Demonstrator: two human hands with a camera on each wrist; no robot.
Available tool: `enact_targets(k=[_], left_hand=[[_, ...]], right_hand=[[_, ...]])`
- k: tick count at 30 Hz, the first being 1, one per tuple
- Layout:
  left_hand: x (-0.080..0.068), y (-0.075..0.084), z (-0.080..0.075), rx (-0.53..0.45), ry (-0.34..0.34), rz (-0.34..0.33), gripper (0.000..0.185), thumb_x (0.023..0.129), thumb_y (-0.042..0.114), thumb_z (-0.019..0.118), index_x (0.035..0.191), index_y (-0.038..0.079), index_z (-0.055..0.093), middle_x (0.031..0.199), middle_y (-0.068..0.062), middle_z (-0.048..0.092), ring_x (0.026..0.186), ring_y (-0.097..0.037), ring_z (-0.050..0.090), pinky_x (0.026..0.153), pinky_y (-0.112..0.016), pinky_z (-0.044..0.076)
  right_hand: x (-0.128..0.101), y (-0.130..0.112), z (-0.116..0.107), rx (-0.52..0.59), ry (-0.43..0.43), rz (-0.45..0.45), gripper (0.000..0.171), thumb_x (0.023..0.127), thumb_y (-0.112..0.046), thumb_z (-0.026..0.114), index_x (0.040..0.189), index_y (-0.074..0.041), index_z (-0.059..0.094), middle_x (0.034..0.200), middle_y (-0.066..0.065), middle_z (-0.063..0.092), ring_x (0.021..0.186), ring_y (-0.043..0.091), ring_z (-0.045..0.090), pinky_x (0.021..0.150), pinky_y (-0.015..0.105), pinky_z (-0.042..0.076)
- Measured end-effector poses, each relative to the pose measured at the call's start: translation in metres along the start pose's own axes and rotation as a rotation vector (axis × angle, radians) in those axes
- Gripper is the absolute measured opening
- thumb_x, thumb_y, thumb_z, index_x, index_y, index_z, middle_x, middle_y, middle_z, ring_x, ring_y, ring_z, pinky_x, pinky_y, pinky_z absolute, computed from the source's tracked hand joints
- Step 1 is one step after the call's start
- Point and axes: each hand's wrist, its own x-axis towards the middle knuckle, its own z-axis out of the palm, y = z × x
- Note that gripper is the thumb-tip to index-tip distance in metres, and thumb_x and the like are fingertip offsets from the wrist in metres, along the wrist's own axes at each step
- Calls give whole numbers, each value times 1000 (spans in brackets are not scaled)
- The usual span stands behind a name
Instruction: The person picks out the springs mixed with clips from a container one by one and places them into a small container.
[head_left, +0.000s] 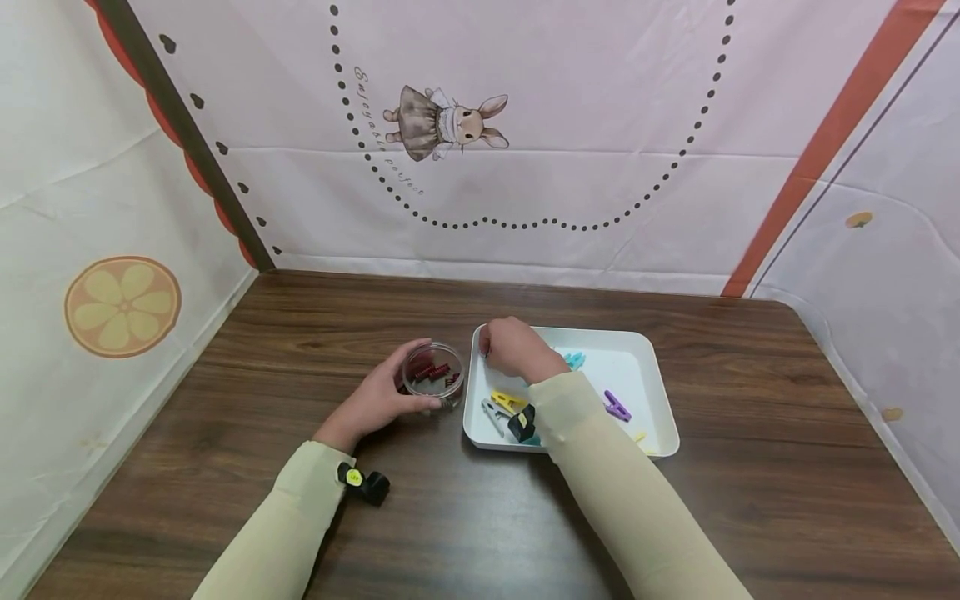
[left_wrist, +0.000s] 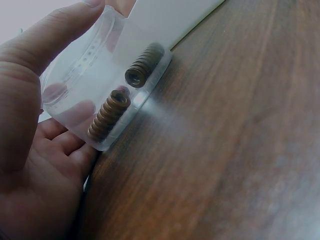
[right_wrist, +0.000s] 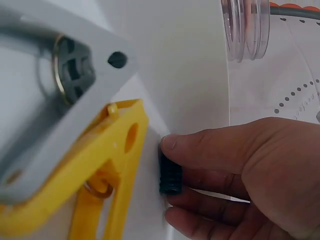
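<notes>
My left hand (head_left: 405,392) grips a clear round container (head_left: 433,375) that stands on the table just left of the white tray (head_left: 645,367). Its thumb lies over the rim and its fingers go round the side (left_wrist: 55,145). Red-brown springs (left_wrist: 109,115) lie inside the container (left_wrist: 95,75). My right hand (head_left: 510,346) reaches into the tray's far left corner. In the right wrist view, its thumb and fingers (right_wrist: 170,181) pinch a small dark ribbed spring (right_wrist: 170,176) on the tray floor (right_wrist: 190,75).
Clothespins lie in the tray: a yellow one (head_left: 508,402), a grey one (head_left: 492,414), a purple one (head_left: 617,406) and a cyan one (head_left: 574,360). The yellow (right_wrist: 107,165) and grey (right_wrist: 60,100) pins are close to the right hand. Fabric walls enclose the brown wooden table (head_left: 750,375).
</notes>
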Motion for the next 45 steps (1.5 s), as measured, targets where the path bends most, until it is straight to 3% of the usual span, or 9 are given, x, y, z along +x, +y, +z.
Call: enact_targets(k=[8, 18, 33, 45], left_hand=[[0, -1, 0, -1, 0, -4, 90, 69, 47, 85, 144, 37, 35, 146, 1, 47, 132, -22, 47, 111, -52, 34], [-1, 0, 0, -1, 0, -18, 92, 68, 50, 85, 144, 39, 34, 147, 2, 46, 132, -23, 47, 111, -52, 35], [-1, 1, -1, -10, -1, -29, 93, 67, 50, 85, 144, 39, 34, 146, 3, 46, 132, -22, 47, 112, -52, 34], [0, 1, 0, -25, -3, -11, 92, 67, 48, 86, 143, 39, 35, 144, 3, 47, 130, -21, 49, 110, -51, 35]], right_hand=[[-4, 2, -2, -27, -15, -34, 18, 87, -7, 62, 101, -13, 73, 102, 2, 70, 87, 16, 58, 81, 31, 51], [-10, 4, -5, -55, 9, -100, 19, 89, -6, 61, 97, -16, 74, 92, -1, 69, 83, 16, 57, 78, 30, 50], [-23, 0, -16, 24, 83, -125, 14, 91, -10, 62, 98, -13, 74, 96, -1, 71, 79, 14, 58, 72, 29, 51], [-36, -4, -23, 68, 128, -118, 16, 93, -13, 62, 103, -13, 73, 100, 1, 70, 88, 16, 61, 78, 33, 52]])
